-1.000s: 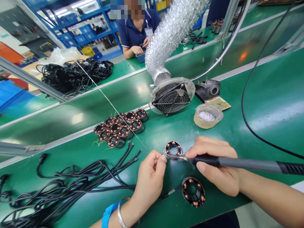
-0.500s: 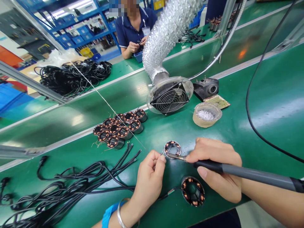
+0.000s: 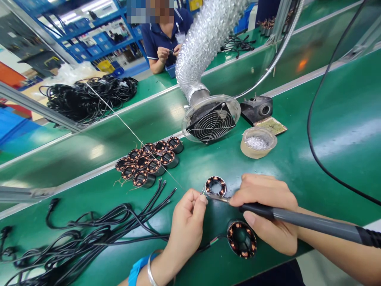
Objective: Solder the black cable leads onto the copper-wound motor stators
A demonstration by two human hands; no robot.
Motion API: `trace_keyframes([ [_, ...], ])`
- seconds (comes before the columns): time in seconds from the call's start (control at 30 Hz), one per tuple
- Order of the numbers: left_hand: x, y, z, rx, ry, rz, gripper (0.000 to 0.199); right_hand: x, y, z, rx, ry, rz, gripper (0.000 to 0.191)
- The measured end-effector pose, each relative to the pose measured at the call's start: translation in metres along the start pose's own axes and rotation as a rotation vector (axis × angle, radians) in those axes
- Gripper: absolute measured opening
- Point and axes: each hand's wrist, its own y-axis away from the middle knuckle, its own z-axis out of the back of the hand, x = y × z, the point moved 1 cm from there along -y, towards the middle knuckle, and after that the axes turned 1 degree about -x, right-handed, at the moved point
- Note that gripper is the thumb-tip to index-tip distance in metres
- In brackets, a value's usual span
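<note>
My right hand (image 3: 268, 212) is wrapped round the dark handle of a soldering iron (image 3: 315, 223). The iron's metal tip lies at the lower left edge of a small motor stator (image 3: 216, 180) ringed with copper coils. My left hand (image 3: 189, 218) is closed in a pinch beside the stator, its thumb and forefinger on thin wire ends at the ring's left side. A thin strand of solder wire (image 3: 137, 137) slants down from the upper left to near those fingers. Below the iron lies another stator (image 3: 241, 240), with a black cable running from it under my left wrist.
Several stators (image 3: 149, 161) stand grouped left of centre. Black power cords (image 3: 104, 234) sprawl over the lower left. A fan (image 3: 212, 123) on a silver duct (image 3: 205, 51) stands behind, near a tub of silvery bits (image 3: 258, 153) and an iron holder (image 3: 260, 109). A person (image 3: 166, 39) sits opposite.
The soldering iron's tip has shifted slightly left and down along the stator's edge, with my right hand following. My left hand keeps its pinch. The whole view has drifted a little.
</note>
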Motion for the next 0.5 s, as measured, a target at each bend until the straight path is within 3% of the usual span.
trace_keyframes([
  [0.5, 0.0012, 0.0011, 0.0023, 0.007, 0.002, 0.007, 0.038, 0.0032, -0.0029, 0.0059, -0.064, 0.035, 0.013, 0.022],
])
